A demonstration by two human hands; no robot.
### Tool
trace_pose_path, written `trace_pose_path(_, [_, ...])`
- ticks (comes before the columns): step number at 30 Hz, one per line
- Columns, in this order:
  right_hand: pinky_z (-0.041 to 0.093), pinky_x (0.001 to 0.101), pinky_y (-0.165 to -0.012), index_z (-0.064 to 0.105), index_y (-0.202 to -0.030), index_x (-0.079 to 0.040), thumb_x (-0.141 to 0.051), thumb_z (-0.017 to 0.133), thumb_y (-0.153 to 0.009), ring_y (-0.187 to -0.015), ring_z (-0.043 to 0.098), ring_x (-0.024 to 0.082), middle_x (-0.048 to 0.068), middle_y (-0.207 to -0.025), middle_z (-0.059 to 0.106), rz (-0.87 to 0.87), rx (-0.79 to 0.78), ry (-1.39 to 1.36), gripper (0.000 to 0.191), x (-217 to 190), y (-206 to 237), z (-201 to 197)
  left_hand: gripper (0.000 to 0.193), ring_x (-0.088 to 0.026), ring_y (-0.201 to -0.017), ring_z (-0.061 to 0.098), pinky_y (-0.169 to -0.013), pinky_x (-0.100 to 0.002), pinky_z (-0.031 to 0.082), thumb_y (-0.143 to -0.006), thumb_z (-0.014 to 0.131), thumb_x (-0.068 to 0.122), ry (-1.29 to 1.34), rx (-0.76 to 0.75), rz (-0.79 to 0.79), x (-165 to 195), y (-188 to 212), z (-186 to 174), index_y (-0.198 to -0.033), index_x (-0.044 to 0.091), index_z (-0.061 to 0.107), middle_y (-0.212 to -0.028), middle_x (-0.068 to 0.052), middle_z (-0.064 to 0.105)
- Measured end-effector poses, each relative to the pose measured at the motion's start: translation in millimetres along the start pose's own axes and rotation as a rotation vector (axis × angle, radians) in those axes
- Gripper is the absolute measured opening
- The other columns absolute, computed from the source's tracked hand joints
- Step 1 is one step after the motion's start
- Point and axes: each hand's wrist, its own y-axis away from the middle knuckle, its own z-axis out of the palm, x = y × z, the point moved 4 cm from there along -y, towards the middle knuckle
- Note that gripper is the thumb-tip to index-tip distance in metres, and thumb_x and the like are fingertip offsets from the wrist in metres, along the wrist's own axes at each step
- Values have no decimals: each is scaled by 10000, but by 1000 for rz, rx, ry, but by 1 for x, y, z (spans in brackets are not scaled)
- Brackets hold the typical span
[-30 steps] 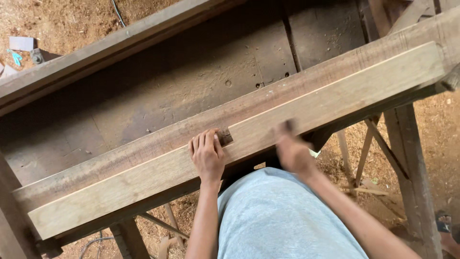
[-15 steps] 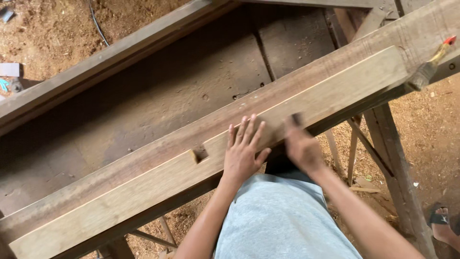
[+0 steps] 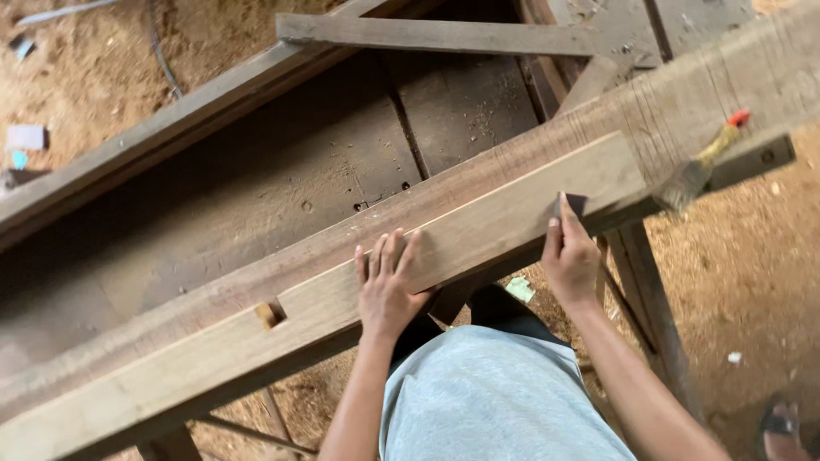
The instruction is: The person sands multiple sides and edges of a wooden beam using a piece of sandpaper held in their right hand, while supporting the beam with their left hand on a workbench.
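beam: pale wooden beam [image 3: 478, 230] on desk [image 3: 256, 213], long axis lower left to upper right
left hand [image 3: 389, 286]: spread flat on beam
right hand [image 3: 571, 256]: pinching dark sandpaper piece [image 3: 571, 205] at beam's near edge
floor scraps: small pale card [image 3: 26, 137], upper left

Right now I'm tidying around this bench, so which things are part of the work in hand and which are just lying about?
In hand:
- pale wooden beam, with a small notch
- left hand, flat on the beam
- right hand, pressing a dark piece of sandpaper against the beam's edge

Lying about:
- brush with a yellow handle, on the bench end
- loose plank
- scraps on the sawdust floor
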Motion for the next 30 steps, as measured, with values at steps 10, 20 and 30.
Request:
trace_pose_path(10, [497,373,-425,476,-1535,-76,-111,519,-1030,-518,617,218,59,-856,654,-377,-394,79,508,-57,-7,38,1214,-223,-1563,75,-1273,-501,8,-670,904,339,-33,-63,-191,19,5,-6,-1602,134,153,-1694,-62,105])
trace_pose_path(20, [534,366,-499,522,-1470,-72,-130,566,-959,-641,658,234,68,-876,644,-744,-421,-4,517,-138,-3,88,697,-283,-1554,239,-1290,-468,159,-966,673,319,160,325,-271,-19,81,-16,-1558,89,384,-1660,-126,314])
trace_pose_path(30, [545,373,-501,468,-1494,-120,-88,521,-908,-640,680,224,57,-896,658,-889,-682,80,589,-276,55,179,299,-298,-1496,396,-1293,-439,190,-1061,517,232,84,649,-515,-223,152,-84,-1296,93,641,-1506,-110,571])
